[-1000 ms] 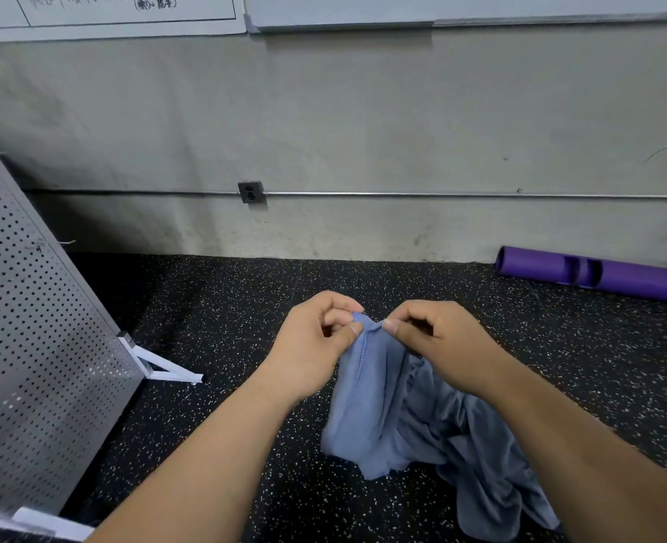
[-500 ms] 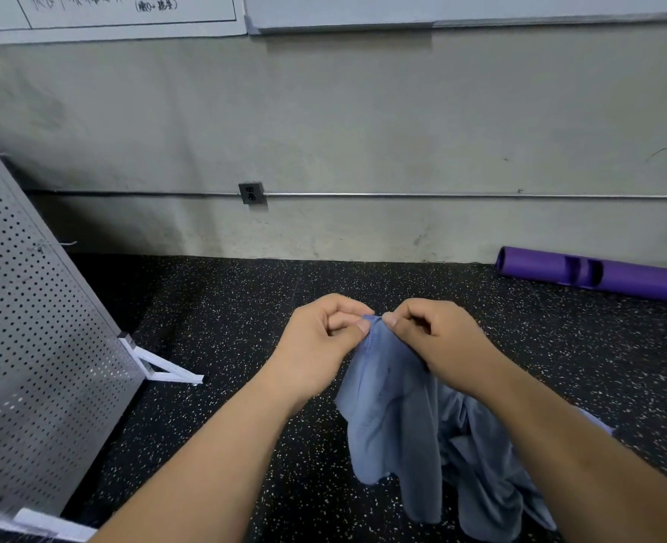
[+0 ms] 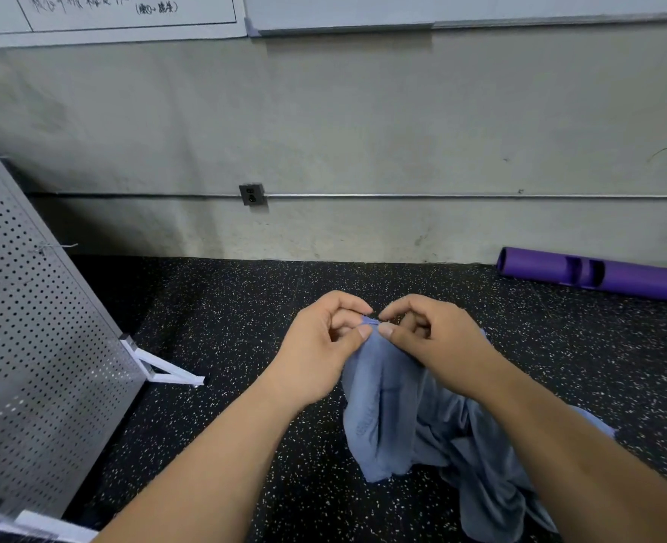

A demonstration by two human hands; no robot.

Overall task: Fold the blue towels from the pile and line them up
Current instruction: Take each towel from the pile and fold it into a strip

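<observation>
Both hands have crept closer along the hem: the left hand [image 3: 320, 346] and right hand [image 3: 437, 346] now have their thumbs almost touching, where a moment ago a short stretch of edge showed between them. Each grip is pinching the top edge of the blue towel [image 3: 386, 405] between thumb and forefinger, the other fingers curled. The hanging fold has swung in under the hands. It droops to the speckled floor [image 3: 245, 307], its right side running into the crumpled heap [image 3: 492, 484] by the right forearm; I cannot tell whether that heap is this towel or others. To my eye they are hunting for a corner, so folding has not begun and no folded towel is in sight.
</observation>
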